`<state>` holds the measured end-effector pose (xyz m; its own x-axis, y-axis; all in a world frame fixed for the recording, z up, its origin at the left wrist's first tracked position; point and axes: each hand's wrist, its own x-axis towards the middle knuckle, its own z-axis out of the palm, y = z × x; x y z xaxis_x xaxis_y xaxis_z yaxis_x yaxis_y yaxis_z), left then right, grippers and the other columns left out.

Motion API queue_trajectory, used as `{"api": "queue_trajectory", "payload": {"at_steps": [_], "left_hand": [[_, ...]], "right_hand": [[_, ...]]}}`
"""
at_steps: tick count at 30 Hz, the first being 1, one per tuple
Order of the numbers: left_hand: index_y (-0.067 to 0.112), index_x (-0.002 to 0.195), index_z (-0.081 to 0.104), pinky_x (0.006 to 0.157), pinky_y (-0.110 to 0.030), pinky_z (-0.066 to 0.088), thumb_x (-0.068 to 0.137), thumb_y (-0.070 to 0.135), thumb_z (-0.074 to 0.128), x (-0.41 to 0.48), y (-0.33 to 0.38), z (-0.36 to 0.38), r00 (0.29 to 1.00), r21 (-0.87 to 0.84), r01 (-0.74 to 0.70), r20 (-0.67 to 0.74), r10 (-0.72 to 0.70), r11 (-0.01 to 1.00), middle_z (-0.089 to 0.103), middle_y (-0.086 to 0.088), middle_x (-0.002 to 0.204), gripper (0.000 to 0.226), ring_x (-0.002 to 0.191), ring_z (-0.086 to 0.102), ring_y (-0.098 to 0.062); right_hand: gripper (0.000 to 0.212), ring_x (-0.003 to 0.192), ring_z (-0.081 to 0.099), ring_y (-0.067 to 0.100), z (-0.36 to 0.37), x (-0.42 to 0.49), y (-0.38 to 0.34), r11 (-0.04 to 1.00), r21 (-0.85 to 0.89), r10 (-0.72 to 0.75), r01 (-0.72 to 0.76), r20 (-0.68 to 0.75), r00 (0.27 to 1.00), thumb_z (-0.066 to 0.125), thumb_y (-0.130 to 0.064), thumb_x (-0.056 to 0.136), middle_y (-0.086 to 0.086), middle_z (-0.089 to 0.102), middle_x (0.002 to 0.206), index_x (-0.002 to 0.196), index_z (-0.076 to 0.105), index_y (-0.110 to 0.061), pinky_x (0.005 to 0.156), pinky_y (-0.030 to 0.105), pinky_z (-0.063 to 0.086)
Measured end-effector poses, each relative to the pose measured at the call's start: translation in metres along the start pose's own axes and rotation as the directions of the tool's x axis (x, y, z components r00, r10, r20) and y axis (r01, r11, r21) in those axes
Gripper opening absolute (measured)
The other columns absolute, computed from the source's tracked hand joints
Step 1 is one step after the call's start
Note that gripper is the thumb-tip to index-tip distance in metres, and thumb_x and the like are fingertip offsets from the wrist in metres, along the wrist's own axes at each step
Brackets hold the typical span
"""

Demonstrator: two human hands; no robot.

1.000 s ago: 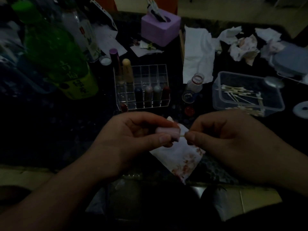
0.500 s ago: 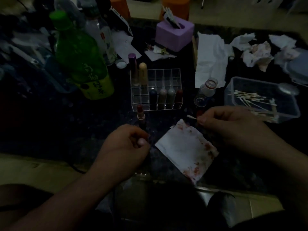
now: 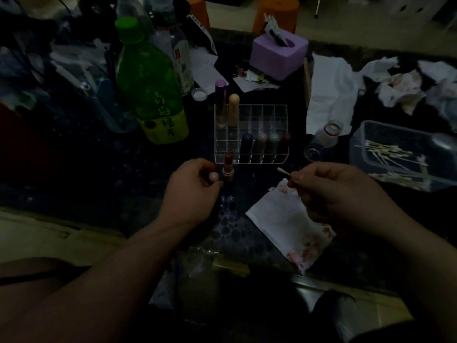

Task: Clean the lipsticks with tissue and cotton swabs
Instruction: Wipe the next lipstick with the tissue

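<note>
Green bottle (image 3: pixel 150 90), clear bottle (image 3: pixel 178 55).

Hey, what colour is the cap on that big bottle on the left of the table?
Bright green. The cap tops the green bottle, shown best in the head view.

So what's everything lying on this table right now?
open lipstick: 1, red with dark tube, upright, gripped by left hand
cotton swab: 1, pale, pinched by right hand
stained tissue: 1, white with red smears, flat under right hand
organizer: 1, clear, centre
capped lipsticks: 6, mixed colours, in organizer, four front, two back-left
swab tub: 1, clear, right, holding many swabs
drink bottle: 1, green, left of organizer
tissue box: 1, purple, behind organizer
crumpled tissues: several, white, back right
left hand: 1, grips open lipstick
right hand: 1, pinches cotton swab
</note>
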<state>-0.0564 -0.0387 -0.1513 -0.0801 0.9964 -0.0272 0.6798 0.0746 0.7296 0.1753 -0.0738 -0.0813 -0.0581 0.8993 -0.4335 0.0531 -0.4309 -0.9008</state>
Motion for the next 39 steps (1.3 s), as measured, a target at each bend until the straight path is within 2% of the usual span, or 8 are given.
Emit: {"api": "queue_trajectory", "payload": {"at_steps": [8, 16, 20, 23, 26, 28, 33, 39], "left_hand": [[0.027, 0.11, 0.071, 0.074, 0.006, 0.031, 0.072, 0.035, 0.087, 0.003, -0.003, 0.011, 0.996, 0.01, -0.086, 0.01, 0.086, 0.996, 0.05, 0.004, 0.104, 0.043, 0.086, 0.047, 0.007], [0.026, 0.091, 0.074, 0.09, -0.042, 0.05, 0.076, 0.038, 0.082, 0.009, 0.003, 0.012, 0.994, 0.042, -0.085, -0.06, 0.088, 0.995, 0.057, 0.002, 0.098, 0.02, 0.102, 0.055, -0.023], [0.026, 0.099, 0.071, 0.084, -0.044, 0.057, 0.078, 0.039, 0.081, 0.0, 0.038, -0.022, 0.99, -0.152, -0.085, -0.125, 0.066, 0.985, 0.07, 0.006, 0.1, 0.027, 0.091, 0.069, -0.019], [0.015, 0.097, 0.071, 0.069, -0.036, 0.06, 0.079, 0.023, 0.083, -0.013, 0.069, -0.045, 0.996, -0.448, 0.013, 0.084, 0.028, 0.894, 0.076, -0.001, 0.086, 0.023, 0.075, 0.074, -0.02], [-0.001, 0.093, 0.069, 0.056, -0.025, 0.056, 0.07, 0.01, 0.076, -0.03, 0.09, -0.039, 0.901, -0.69, 0.312, 0.432, 0.026, 0.653, 0.074, -0.015, 0.078, 0.026, 0.06, 0.069, -0.02], [-0.001, 0.092, 0.071, 0.054, -0.025, 0.055, 0.068, 0.01, 0.072, -0.038, 0.097, -0.029, 0.843, -0.72, 0.422, 0.535, 0.055, 0.551, 0.073, -0.016, 0.078, 0.027, 0.057, 0.065, -0.018], [-0.002, 0.097, 0.073, 0.056, -0.024, 0.054, 0.07, 0.011, 0.069, -0.04, 0.102, -0.019, 0.807, -0.744, 0.454, 0.576, 0.127, 0.49, 0.073, -0.018, 0.085, 0.03, 0.061, 0.063, -0.018], [0.0, 0.101, 0.075, 0.058, -0.025, 0.05, 0.075, 0.011, 0.071, -0.037, 0.098, -0.016, 0.798, -0.727, 0.413, 0.579, 0.166, 0.549, 0.073, -0.016, 0.089, 0.028, 0.061, 0.061, -0.015]], "right_hand": [[0.024, 0.04, 0.029, 0.01, 0.001, -0.002, 0.003, 0.999, 0.037, 0.006, -0.007, 0.027, 1.0, 0.057, -0.01, 0.095, 0.005, 0.042, 0.052, 0.088, 0.064, 0.011, 0.04, 0.022, 0.023], [0.025, 0.041, 0.029, 0.01, 0.0, -0.006, 0.005, 0.999, 0.043, -0.01, 0.008, 0.044, 0.999, 0.056, -0.011, 0.097, 0.006, 0.041, 0.054, 0.091, 0.064, 0.012, 0.042, 0.022, 0.024], [0.025, 0.042, 0.028, 0.012, -0.003, -0.009, 0.001, 0.994, 0.059, -0.096, 0.095, 0.008, 0.995, 0.06, -0.014, 0.093, 0.004, 0.039, 0.051, 0.085, 0.065, 0.009, 0.042, 0.023, 0.024], [0.022, 0.043, 0.026, 0.015, -0.004, -0.016, -0.007, 0.971, 0.103, -0.212, 0.215, -0.039, 0.977, 0.066, -0.022, 0.085, 0.007, 0.037, 0.05, 0.077, 0.069, -0.002, 0.044, 0.026, 0.024], [0.016, 0.043, 0.028, 0.016, -0.002, -0.026, -0.013, 0.939, 0.142, -0.31, 0.312, -0.035, 0.95, 0.069, -0.022, 0.083, 0.016, 0.035, 0.052, 0.072, 0.07, -0.011, 0.044, 0.027, 0.026], [0.015, 0.042, 0.031, 0.018, 0.0, -0.032, -0.015, 0.931, 0.123, -0.343, 0.344, -0.03, 0.939, 0.072, -0.023, 0.081, 0.017, 0.039, 0.051, 0.071, 0.07, -0.012, 0.044, 0.029, 0.027], [0.012, 0.043, 0.035, 0.02, -0.001, -0.041, -0.016, 0.93, 0.099, -0.354, 0.353, -0.009, 0.935, 0.07, -0.023, 0.078, 0.008, 0.054, 0.053, 0.07, 0.072, -0.014, 0.042, 0.03, 0.029], [0.012, 0.054, 0.041, 0.031, -0.014, -0.039, -0.018, 0.945, 0.057, -0.319, 0.321, -0.042, 0.947, 0.068, -0.025, 0.077, 0.038, 0.043, 0.065, 0.069, 0.072, -0.016, 0.051, 0.035, 0.031]]}}
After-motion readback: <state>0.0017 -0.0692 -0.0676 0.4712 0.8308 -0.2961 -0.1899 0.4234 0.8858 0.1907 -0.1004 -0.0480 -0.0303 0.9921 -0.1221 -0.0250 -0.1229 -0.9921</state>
